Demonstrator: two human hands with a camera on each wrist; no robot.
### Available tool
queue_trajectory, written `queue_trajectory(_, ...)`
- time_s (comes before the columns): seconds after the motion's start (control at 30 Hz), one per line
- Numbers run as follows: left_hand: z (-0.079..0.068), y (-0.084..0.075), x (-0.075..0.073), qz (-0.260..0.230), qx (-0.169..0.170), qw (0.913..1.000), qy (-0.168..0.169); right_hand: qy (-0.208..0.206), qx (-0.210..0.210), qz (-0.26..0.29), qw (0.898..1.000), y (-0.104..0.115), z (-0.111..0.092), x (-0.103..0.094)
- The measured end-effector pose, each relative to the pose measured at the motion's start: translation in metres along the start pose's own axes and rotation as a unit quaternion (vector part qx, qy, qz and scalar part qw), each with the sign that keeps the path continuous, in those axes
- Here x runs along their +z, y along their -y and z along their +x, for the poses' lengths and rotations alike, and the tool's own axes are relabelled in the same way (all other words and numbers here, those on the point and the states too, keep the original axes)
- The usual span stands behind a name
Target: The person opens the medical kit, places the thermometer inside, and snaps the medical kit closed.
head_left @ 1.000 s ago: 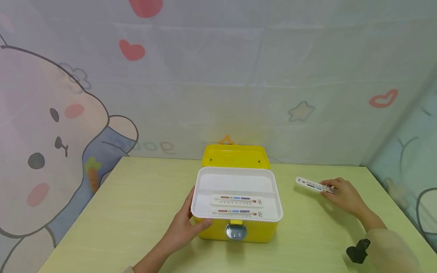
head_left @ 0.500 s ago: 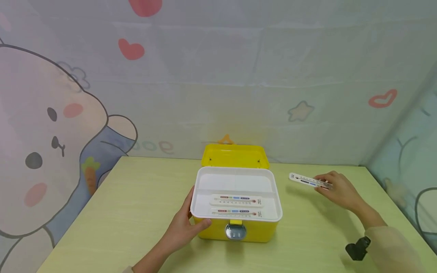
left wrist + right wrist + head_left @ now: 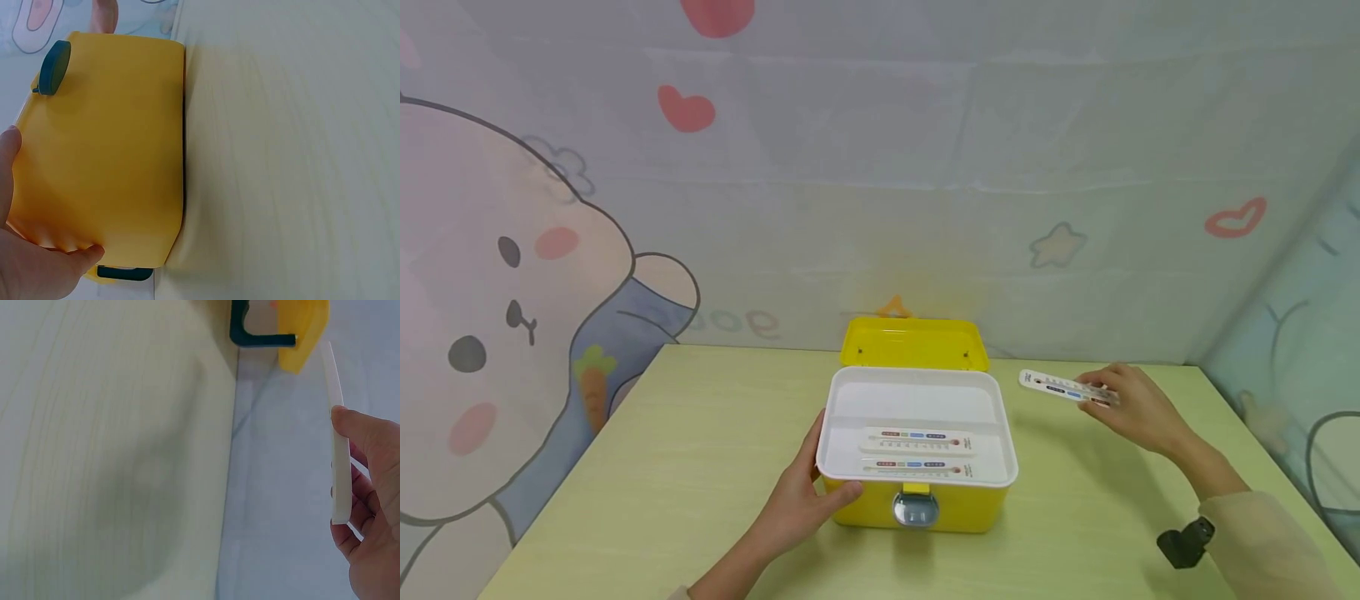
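Note:
A yellow box (image 3: 966, 510) with its lid (image 3: 914, 342) raised holds a white tray (image 3: 917, 393) at its top. Inside the tray, along the front, lie a white thermometer (image 3: 919, 442) and, nearer me, another thermometer (image 3: 917, 469). My left hand (image 3: 797, 504) holds the box at its left side, thumb on the front face and fingers round the side. To the right of the box, my right hand (image 3: 1138, 410) pinches a third white thermometer (image 3: 1047, 383) above the table. The right wrist view shows this thermometer (image 3: 340, 469) edge-on between thumb and fingers.
A clear latch (image 3: 916, 509) sits on the box's front. The box stands on a pale wooden table (image 3: 700, 450), whose far edge meets a printed cloth backdrop (image 3: 865, 167). A dark green handle (image 3: 265, 340) shows in the right wrist view.
My right hand has moved left and slightly up with its thermometer, closer to the box. My left hand, the box and the two thermometers in the tray stay put.

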State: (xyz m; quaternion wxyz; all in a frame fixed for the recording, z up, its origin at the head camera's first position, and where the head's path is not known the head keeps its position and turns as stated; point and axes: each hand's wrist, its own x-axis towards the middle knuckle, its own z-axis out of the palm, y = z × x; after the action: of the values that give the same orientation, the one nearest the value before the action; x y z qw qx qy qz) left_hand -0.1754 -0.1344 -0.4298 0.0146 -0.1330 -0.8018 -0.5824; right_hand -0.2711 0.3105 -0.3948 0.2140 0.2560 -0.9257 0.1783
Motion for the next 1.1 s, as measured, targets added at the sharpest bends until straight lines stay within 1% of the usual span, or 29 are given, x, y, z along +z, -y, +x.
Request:
queue_trajectory(0.1,0.0,0.001,0.0,0.004,0.0,1.0,0.0,0.002,0.002,0.005,1.0,0.005,0.003,-0.002)
queue_trajectory(0.3,0.0,0.0,0.0,0.003,-0.001,1.0,0.0,0.017,0.026,0.014,0.999,0.017,0.008,-0.009)
queue_trajectory(0.53,0.0,0.0,0.0,0.004,0.0,1.0,0.0,0.023,0.033,0.025,0.999,0.034,0.015,-0.015)
queue_trajectory(0.7,0.0,-0.001,-0.001,0.001,0.002,1.0,0.004,0.039,0.045,0.039,0.997,0.048,0.02,-0.02)
queue_trajectory(0.9,0.0,-0.003,-0.001,-0.001,0.001,1.0,0.008,0.056,0.042,0.054,0.996,0.063,0.026,-0.023)
queue_trajectory(1.1,0.0,-0.003,-0.001,0.003,0.0,1.0,0.006,0.064,0.028,0.056,0.996,0.08,0.031,-0.022)
